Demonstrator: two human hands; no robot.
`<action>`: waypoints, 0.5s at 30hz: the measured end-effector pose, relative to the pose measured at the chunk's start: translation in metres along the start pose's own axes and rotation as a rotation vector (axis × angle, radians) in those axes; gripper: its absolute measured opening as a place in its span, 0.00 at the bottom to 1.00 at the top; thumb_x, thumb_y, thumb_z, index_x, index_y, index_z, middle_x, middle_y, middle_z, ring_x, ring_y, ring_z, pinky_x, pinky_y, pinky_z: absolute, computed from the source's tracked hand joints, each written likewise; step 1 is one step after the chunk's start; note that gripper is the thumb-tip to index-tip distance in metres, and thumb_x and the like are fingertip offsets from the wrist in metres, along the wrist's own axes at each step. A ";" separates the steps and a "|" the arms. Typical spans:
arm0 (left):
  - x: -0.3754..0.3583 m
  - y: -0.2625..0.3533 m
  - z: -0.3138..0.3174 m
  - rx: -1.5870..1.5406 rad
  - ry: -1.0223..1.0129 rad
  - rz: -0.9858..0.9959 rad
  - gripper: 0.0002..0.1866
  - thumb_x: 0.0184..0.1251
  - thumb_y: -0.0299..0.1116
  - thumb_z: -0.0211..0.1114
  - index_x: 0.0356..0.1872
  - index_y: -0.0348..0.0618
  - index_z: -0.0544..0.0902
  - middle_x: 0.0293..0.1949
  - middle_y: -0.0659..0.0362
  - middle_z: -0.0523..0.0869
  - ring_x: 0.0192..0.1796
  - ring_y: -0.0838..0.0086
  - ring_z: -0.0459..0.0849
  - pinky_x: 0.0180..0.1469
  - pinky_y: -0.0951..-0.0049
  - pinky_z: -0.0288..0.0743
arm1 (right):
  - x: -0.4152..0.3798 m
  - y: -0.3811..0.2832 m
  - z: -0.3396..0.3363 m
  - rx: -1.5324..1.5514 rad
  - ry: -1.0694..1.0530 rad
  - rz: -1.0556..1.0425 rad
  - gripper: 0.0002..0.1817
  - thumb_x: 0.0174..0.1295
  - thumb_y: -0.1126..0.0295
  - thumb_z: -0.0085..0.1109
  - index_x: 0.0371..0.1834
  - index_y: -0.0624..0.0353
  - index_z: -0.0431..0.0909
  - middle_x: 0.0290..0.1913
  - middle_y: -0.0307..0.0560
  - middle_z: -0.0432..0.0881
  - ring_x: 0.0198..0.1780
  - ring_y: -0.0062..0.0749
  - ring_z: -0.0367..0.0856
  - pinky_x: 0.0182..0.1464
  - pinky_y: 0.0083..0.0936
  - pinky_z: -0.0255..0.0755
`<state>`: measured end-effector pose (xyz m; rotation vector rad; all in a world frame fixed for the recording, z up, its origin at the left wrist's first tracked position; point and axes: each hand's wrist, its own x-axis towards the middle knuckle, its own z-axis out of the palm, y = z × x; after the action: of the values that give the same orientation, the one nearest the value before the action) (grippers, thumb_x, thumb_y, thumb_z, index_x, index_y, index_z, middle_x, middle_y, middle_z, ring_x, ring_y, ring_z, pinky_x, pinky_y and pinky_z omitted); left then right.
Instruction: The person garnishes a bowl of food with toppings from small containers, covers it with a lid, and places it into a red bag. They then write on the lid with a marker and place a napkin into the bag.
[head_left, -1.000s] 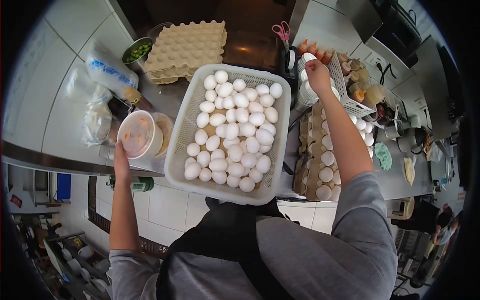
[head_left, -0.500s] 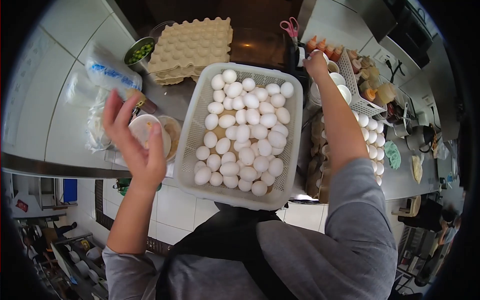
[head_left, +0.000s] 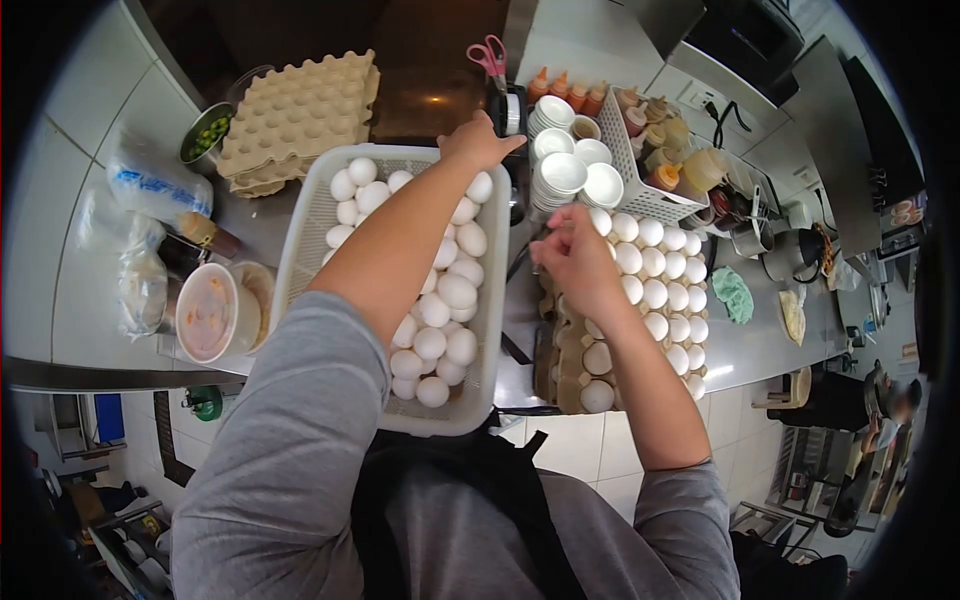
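Note:
My left hand (head_left: 480, 145) reaches across the white plastic basket (head_left: 292, 290). Its thumb and fingers are around the near end of a black tape dispenser (head_left: 508, 118) with a pale roll in it. Pink-handled scissors (head_left: 487, 55) stand upright at the dispenser. Loose white eggs (head_left: 456, 291) fill the basket, partly hidden under my left forearm. Over the left edge of a carton tray of eggs (head_left: 567, 370), my right hand (head_left: 580, 262) is closed in a pinch. I cannot tell what is between its fingertips. White cups (head_left: 562, 172) are stacked just beyond this hand.
Stacked egg cartons (head_left: 297, 120) stand at the back left, near a metal pot of green pieces (head_left: 207, 135). A lidded tub (head_left: 212, 312) sits at the left edge. Behind the cups are sauce bottles (head_left: 577, 97) and a white bottle basket (head_left: 640, 165). A green cloth (head_left: 733, 294) lies on the right.
My view has turned to the right. My left hand has gone from the left side across the basket to the tape dispenser. My right hand has come back from there to above the eggs.

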<state>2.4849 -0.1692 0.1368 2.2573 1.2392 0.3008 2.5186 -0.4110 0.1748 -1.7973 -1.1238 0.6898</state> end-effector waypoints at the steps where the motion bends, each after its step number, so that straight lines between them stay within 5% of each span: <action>1: 0.004 0.008 0.006 0.026 -0.023 -0.038 0.44 0.50 0.66 0.66 0.60 0.42 0.70 0.58 0.52 0.80 0.60 0.61 0.78 0.64 0.44 0.58 | 0.000 0.002 0.001 0.005 -0.022 0.008 0.16 0.58 0.76 0.61 0.44 0.60 0.64 0.24 0.41 0.74 0.26 0.26 0.72 0.31 0.25 0.68; 2: 0.010 0.009 0.010 0.069 -0.050 -0.030 0.50 0.47 0.68 0.68 0.65 0.41 0.66 0.55 0.54 0.83 0.60 0.63 0.78 0.65 0.41 0.55 | -0.001 -0.002 0.002 -0.045 -0.061 0.008 0.15 0.62 0.78 0.59 0.44 0.59 0.61 0.25 0.37 0.75 0.28 0.17 0.71 0.31 0.17 0.66; 5: 0.033 0.006 0.022 0.095 -0.196 -0.072 0.32 0.48 0.60 0.73 0.43 0.39 0.84 0.32 0.62 0.89 0.48 0.68 0.84 0.62 0.34 0.53 | -0.001 0.001 0.004 -0.039 -0.062 -0.023 0.14 0.62 0.78 0.59 0.43 0.60 0.62 0.25 0.38 0.75 0.28 0.18 0.72 0.31 0.18 0.66; 6: 0.038 0.007 0.026 0.098 -0.199 -0.073 0.32 0.48 0.60 0.73 0.43 0.39 0.84 0.32 0.62 0.89 0.48 0.68 0.84 0.62 0.34 0.53 | 0.000 0.003 0.005 -0.040 -0.065 -0.028 0.14 0.62 0.78 0.59 0.43 0.60 0.62 0.25 0.38 0.75 0.28 0.18 0.72 0.31 0.18 0.67; 8: 0.038 0.012 0.021 0.112 -0.304 -0.149 0.26 0.52 0.56 0.73 0.30 0.39 0.87 0.29 0.64 0.89 0.41 0.72 0.85 0.58 0.44 0.65 | 0.001 0.004 0.003 -0.028 -0.080 -0.021 0.14 0.62 0.78 0.59 0.43 0.60 0.62 0.25 0.38 0.75 0.28 0.18 0.72 0.31 0.18 0.67; 15: 0.062 0.000 0.027 0.022 -0.500 -0.167 0.25 0.55 0.55 0.72 0.34 0.39 0.88 0.31 0.65 0.89 0.36 0.76 0.84 0.41 0.72 0.76 | 0.005 -0.001 -0.006 0.012 -0.112 -0.024 0.14 0.62 0.77 0.59 0.43 0.59 0.62 0.26 0.37 0.76 0.28 0.17 0.72 0.31 0.17 0.66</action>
<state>2.5309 -0.1270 0.1105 2.0517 1.1453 -0.3237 2.5254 -0.4083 0.1785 -1.7502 -1.2102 0.7896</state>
